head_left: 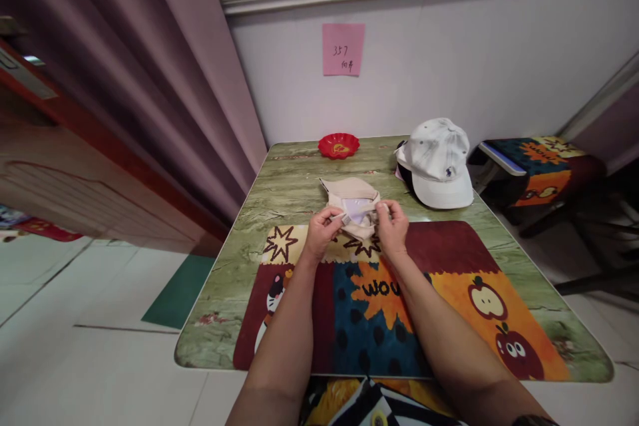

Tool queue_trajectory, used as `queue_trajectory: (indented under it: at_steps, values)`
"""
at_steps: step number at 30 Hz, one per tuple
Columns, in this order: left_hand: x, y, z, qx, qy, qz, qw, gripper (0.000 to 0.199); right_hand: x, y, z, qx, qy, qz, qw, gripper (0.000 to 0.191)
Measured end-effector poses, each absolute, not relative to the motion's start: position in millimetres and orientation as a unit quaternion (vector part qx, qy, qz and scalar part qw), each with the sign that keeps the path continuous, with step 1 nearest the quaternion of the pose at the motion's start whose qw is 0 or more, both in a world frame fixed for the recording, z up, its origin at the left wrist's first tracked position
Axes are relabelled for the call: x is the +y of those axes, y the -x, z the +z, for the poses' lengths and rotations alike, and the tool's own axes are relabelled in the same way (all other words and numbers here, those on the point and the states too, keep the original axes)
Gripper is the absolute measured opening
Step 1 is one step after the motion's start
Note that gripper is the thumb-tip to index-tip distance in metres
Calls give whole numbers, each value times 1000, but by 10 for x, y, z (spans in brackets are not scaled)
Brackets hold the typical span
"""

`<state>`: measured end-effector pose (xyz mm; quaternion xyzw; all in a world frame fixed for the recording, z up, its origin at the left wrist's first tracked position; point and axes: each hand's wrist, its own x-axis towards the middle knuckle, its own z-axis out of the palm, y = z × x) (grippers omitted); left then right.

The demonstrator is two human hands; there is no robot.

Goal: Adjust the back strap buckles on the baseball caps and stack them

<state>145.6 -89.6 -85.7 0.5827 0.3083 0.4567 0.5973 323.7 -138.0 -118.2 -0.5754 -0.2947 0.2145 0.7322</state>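
A beige cap (352,188) is held up just over the far edge of the patterned mat, its back opening turned toward me and a pale lavender inside showing. My left hand (323,229) pinches the cap's strap at the left of that opening. On the opposite side, my right hand (393,223) grips the strap between thumb and fingers. The strap stretches across between both hands; whether its ends are fastened I cannot tell. To the right, a white cap (439,163) with a small dark logo rests on top of other headwear, of which only dark edges show.
The colourful mat (372,346) lies on a green wood-grain table (214,299). A red scalloped dish (338,146) sits near the wall, below a pink note (343,48). A purple curtain (200,60) hangs at left; a stool with a patterned cover (542,160) stands at right.
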Motion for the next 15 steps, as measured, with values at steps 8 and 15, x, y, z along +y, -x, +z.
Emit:
queue_trajectory:
  at_steps: [8,15]
  values:
    - [-774,-1360,-930,386,-525,557,514,41,-1204,-3603,-1501,-151,552,241,784,40]
    - [-685,-1278,-1098,450,-710,496,218,62,-1242,-3531,-1501,-153,551,302,763,46]
